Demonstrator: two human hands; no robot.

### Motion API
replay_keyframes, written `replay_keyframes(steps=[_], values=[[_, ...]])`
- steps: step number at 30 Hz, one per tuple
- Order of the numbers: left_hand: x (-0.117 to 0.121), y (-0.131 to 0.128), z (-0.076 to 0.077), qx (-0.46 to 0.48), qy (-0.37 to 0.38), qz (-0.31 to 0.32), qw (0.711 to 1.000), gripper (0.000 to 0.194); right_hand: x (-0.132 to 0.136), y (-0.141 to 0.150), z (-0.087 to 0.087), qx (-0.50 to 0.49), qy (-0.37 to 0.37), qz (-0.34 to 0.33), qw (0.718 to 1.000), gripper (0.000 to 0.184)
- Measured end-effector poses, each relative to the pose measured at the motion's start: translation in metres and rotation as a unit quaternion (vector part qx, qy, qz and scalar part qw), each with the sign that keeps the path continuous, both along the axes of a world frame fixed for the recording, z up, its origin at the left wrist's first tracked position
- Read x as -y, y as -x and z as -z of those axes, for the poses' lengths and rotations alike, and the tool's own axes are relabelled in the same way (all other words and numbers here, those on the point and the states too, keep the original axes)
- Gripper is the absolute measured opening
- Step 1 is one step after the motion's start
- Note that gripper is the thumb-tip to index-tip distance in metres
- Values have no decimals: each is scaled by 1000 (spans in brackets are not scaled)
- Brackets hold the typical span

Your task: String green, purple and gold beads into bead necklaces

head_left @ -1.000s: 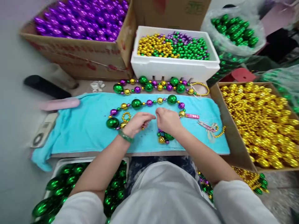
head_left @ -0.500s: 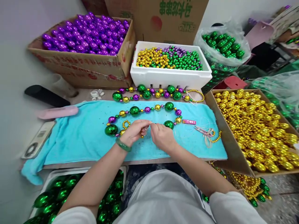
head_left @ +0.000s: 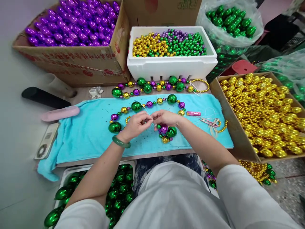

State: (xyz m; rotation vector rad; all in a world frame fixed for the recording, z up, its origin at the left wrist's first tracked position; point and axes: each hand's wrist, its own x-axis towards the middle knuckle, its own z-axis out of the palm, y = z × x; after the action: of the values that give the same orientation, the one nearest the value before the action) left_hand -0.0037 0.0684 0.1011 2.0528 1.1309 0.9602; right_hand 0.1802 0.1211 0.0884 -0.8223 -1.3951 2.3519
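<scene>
Over the towel my left hand [head_left: 136,124] and my right hand [head_left: 166,117] meet fingertip to fingertip. Both are closed in a pinch on a thin pale string [head_left: 148,113], which runs slantwise between them. A bead necklace of shiny green, purple and gold balls curves round behind the hands, with a large green bead [head_left: 136,106] at its back. Just below my right hand hangs or lies a bunched end with a purple bead [head_left: 163,128], a green bead and a gold bead. A small gold bead loop [head_left: 128,120] is partly hidden by my left hand.
A turquoise towel [head_left: 83,136] covers the table. Scissors [head_left: 209,122] and a pink packet [head_left: 193,113] lie right. Behind are a finished-looking bead strand [head_left: 147,88], a white foam box [head_left: 171,65] and a carton [head_left: 78,66] of purple beads. A gold-bead carton [head_left: 234,127] stands right.
My right hand has lifted and turned over, and the bunched beads now show beneath it. The string between the hands has become visible. The camera view has tipped downward.
</scene>
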Motion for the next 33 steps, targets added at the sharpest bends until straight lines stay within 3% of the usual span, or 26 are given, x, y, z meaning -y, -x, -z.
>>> replay_keyframes(steps=[4, 9, 13, 15, 18, 21, 23, 27, 29, 31, 33], values=[[0, 3, 4, -34, -75, -7, 997, 12, 6, 2, 5, -30, 88, 11, 996, 23], [4, 1, 18, -15, -94, -44, 994, 10, 14, -1, 6, 10, 85, 95, 992, 23], [10, -9, 30, 31, -72, -74, 994, 10, 21, -9, 5, 31, 68, 121, 990, 26], [13, -15, 32, 44, -48, -88, 994, 10, 25, -12, 7, 42, 23, 128, 991, 23], [15, -22, 34, 81, 9, -101, 992, 8, 29, -12, 13, 103, -128, 170, 972, 11], [15, -27, 37, 140, 50, -125, 981, 6, 31, -8, 18, 185, -296, 236, 907, 5], [17, -29, 42, 173, 49, -166, 970, 7, 32, -7, 18, 245, -356, 265, 862, 5], [27, -37, 56, 257, 39, -278, 925, 8, 34, -14, 14, 363, -371, 319, 793, 10], [34, -44, 61, 328, 87, -302, 891, 9, 36, -21, 12, 393, -368, 330, 775, 12], [39, -52, 62, 440, 178, -292, 831, 10, 39, -27, 12, 408, -368, 321, 771, 12], [41, -59, 59, 559, 271, -267, 736, 14, 42, -33, 12, 413, -370, 301, 776, 12]])
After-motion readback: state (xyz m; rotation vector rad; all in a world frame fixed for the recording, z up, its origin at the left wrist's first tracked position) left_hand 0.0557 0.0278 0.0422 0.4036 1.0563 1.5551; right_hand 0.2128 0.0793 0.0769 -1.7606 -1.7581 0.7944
